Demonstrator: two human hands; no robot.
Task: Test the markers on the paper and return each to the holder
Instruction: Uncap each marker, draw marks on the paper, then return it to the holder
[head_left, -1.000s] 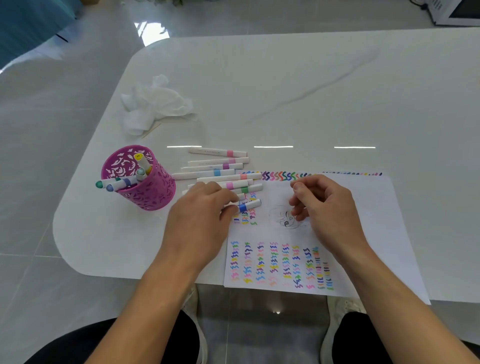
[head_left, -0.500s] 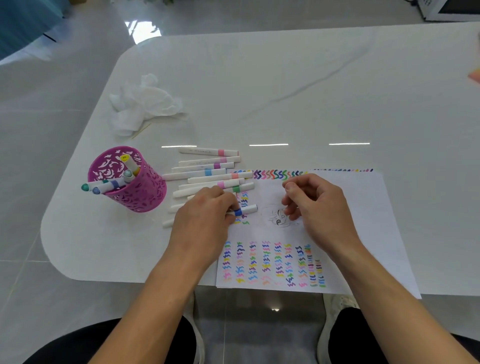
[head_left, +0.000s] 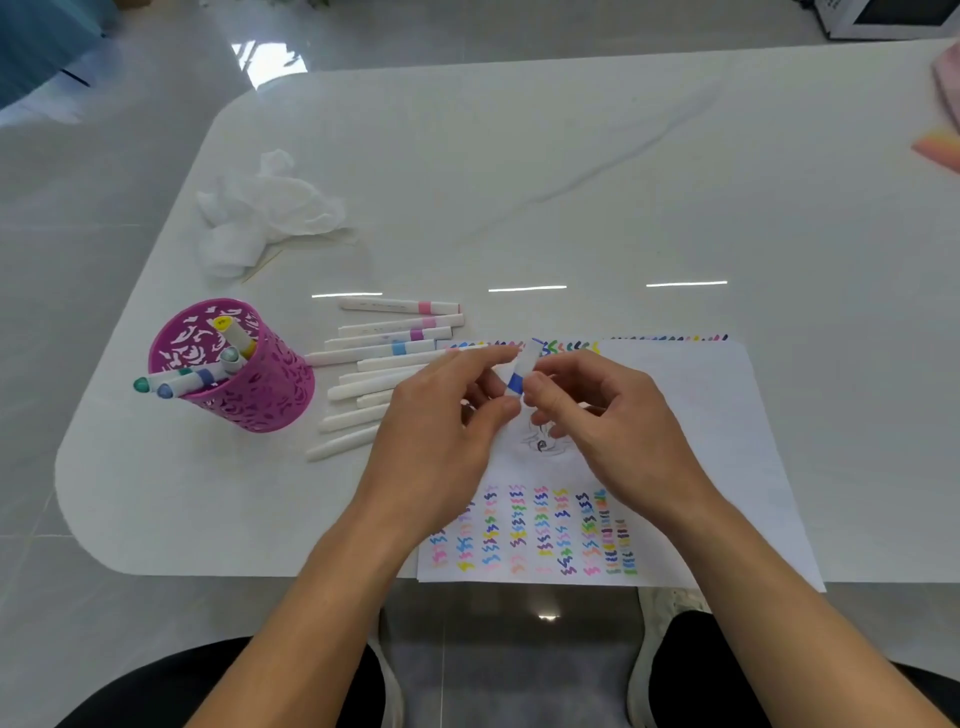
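Observation:
A white marker with a blue band (head_left: 521, 371) is raised above the paper (head_left: 696, 415), tilted with its cap end up. My left hand (head_left: 441, 431) pinches its lower body and my right hand (head_left: 608, 421) pinches it near the blue band. The paper carries rows of coloured zigzag marks and a small sketch. Several white markers (head_left: 384, 353) lie in a loose row on the table left of the paper. A purple perforated holder (head_left: 260, 384) stands further left with several markers leaning out of it.
A crumpled white tissue (head_left: 260, 213) lies behind the holder on the white table (head_left: 571, 182). The table's front edge runs just under the paper, with my knees below it. A pink object (head_left: 943, 145) shows at the far right edge.
My left hand lifted the blue-banded marker off the row and brought it up over the paper. My right hand came across and took hold of it too.

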